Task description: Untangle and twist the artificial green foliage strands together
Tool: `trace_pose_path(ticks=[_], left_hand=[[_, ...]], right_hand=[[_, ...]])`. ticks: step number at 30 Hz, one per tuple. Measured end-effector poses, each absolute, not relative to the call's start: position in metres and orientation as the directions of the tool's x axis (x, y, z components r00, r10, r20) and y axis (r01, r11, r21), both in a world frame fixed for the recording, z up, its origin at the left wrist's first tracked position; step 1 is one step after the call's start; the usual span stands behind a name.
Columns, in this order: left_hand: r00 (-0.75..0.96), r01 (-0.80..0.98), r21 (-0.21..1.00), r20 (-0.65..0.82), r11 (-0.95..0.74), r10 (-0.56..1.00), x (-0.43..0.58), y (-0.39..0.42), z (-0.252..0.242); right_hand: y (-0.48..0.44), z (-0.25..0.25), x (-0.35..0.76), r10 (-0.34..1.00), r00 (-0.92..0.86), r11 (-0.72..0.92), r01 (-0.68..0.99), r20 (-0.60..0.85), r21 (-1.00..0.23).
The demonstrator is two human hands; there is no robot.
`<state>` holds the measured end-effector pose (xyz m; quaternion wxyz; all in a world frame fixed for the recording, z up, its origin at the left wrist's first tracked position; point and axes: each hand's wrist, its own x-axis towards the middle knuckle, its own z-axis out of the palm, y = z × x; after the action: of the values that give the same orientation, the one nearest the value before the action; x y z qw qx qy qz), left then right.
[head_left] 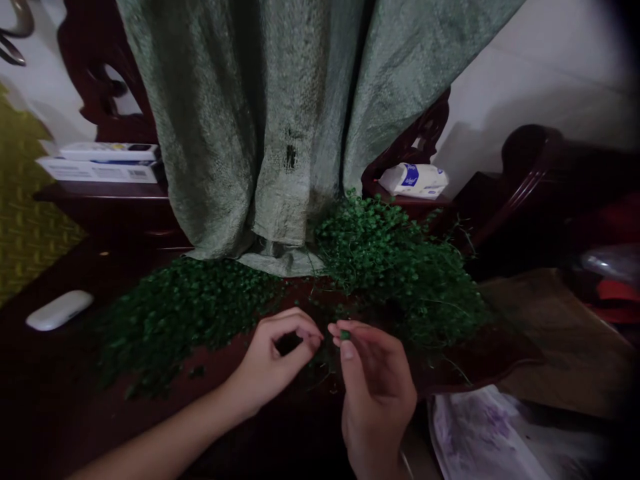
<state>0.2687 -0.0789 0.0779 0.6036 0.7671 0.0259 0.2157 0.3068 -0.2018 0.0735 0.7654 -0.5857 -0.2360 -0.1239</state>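
Note:
My right hand (377,387) pinches a small green piece (345,335) between thumb and fingertips, just right of centre. Close to its left, my left hand (280,353) has its thumb and fingertips pressed together; whatever they hold, if anything, is too small to make out. The hands are slightly apart. Behind and left of them spreads a low heap of small green pieces (185,313) on the dark red wooden table (200,367). A taller pile of green stalks with round green heads (395,260) lies behind my right hand.
A grey-green woven sack (295,120) hangs down behind the piles. White boxes (107,163) sit back left, a tissue pack (415,180) back right. A white oval case (59,310) is at the left. Brown cardboard (555,340) and a white-purple bag (490,433) are at the right.

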Motion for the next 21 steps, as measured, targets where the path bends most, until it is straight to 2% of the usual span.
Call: trace_pose_path(ticks=[4,7,11,16,21], left_hand=[[0.958,-0.123,0.991,0.108,0.042,0.267,0.269,-0.074,0.081],[0.968,-0.105,0.983,0.066,0.151,0.244,0.268,-0.075,0.081],[0.971,-0.070,0.978,0.022,0.194,0.240,0.268,-0.077,0.080],[0.945,0.013,0.974,-0.086,0.227,0.315,0.272,-0.079,0.076],[0.938,-0.006,0.972,-0.077,0.235,0.339,0.274,-0.082,0.075]], right_hand=[[-0.207,0.069,0.311,0.181,0.822,0.228,0.498,0.539,-0.836],[-0.209,0.064,0.312,0.209,0.828,0.187,0.489,0.521,-0.852],[-0.210,0.059,0.315,0.243,0.825,0.153,0.487,0.510,-0.860],[-0.210,0.057,0.322,0.305,0.796,0.147,0.502,0.522,-0.852],[-0.208,0.058,0.324,0.304,0.812,0.115,0.487,0.498,-0.866]])
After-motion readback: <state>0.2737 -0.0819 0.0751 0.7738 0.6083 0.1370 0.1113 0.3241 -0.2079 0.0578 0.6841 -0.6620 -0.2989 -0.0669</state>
